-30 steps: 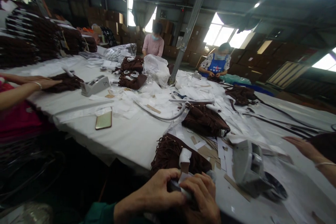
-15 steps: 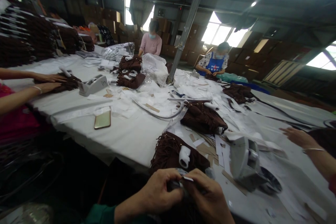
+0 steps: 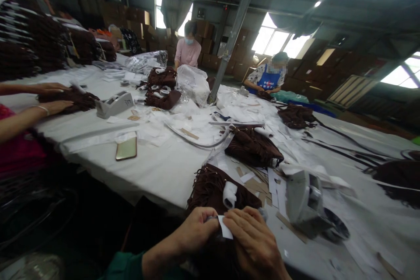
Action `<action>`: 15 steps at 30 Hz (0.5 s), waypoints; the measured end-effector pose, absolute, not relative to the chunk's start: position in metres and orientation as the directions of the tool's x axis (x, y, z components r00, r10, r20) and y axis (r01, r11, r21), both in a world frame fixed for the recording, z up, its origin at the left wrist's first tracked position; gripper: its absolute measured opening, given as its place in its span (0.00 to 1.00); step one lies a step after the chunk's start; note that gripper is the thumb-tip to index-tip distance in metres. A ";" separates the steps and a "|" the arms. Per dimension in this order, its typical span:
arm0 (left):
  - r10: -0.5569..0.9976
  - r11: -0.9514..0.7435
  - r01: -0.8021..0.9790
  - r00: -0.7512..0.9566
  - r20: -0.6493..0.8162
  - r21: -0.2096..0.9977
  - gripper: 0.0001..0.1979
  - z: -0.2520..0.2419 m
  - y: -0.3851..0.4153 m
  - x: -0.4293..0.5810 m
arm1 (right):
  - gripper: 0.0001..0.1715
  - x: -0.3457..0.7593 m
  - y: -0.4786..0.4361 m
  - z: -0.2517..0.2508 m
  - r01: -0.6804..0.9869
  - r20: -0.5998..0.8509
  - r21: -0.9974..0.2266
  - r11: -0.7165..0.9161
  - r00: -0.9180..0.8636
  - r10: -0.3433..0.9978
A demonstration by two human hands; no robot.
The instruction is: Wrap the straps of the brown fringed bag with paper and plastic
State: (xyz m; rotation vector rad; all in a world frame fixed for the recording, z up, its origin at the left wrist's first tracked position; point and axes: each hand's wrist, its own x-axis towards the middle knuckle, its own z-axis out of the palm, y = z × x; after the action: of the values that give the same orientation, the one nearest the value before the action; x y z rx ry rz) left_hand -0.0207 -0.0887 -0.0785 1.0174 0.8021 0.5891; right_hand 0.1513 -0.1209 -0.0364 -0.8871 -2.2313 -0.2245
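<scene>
At the bottom middle, my left hand (image 3: 197, 232) is closed in a pinch at the edge of a dark brown piece, apparently part of a bag; the fingers cover most of it. A small white paper strip (image 3: 225, 227) lies between my two hands. My right hand (image 3: 256, 238) presses its fingers, held together, onto the strip's right side. Just beyond my hands, a brown fringed bag (image 3: 210, 188) lies on the table's front edge with a white wrapping roll (image 3: 229, 194) on it. What hangs below my hands is dark and hard to make out.
A grey tape dispenser (image 3: 303, 201) stands right, near paper scraps (image 3: 277, 190). Another brown bag (image 3: 252, 146) lies behind. A phone (image 3: 126, 148) and second dispenser (image 3: 114, 104) are left. A co-worker's hands (image 3: 57, 107) rest on brown fringe; two people work across the table.
My right hand has gone from a pinch to fingers laid over the white strip, which shows more now. A co-worker's hand at the right has left the view.
</scene>
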 end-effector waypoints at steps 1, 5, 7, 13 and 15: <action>0.714 0.519 -0.107 0.600 -0.361 0.848 0.09 -0.078 -0.089 -0.020 | 0.21 0.153 -0.121 -0.038 0.661 0.672 -0.071 0.747 -0.522 0.525; 0.573 0.758 -0.206 0.664 -0.480 0.619 0.13 -0.075 -0.087 -0.020 | 0.22 0.158 -0.125 -0.044 0.658 0.634 -0.022 0.753 -0.573 0.519; 0.556 0.772 -0.198 0.671 -0.490 0.604 0.14 -0.074 -0.086 -0.020 | 0.24 0.160 -0.125 -0.050 0.664 0.638 -0.021 0.747 -0.567 0.522; 0.642 0.683 -0.235 0.643 -0.416 0.691 0.16 -0.071 -0.079 -0.020 | 0.24 0.167 -0.128 -0.066 0.705 0.706 -0.093 0.703 -0.451 0.546; 0.703 0.629 -0.288 0.607 -0.370 0.723 0.18 -0.069 -0.077 -0.021 | 0.19 0.167 -0.133 -0.066 0.769 0.737 -0.172 0.616 -0.315 0.598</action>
State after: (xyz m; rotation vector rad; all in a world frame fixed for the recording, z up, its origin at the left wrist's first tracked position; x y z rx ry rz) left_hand -0.0211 -0.0770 -0.0689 0.6639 0.6997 0.6239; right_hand 0.1668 -0.1329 -0.0659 -1.0746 -2.0319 -0.2678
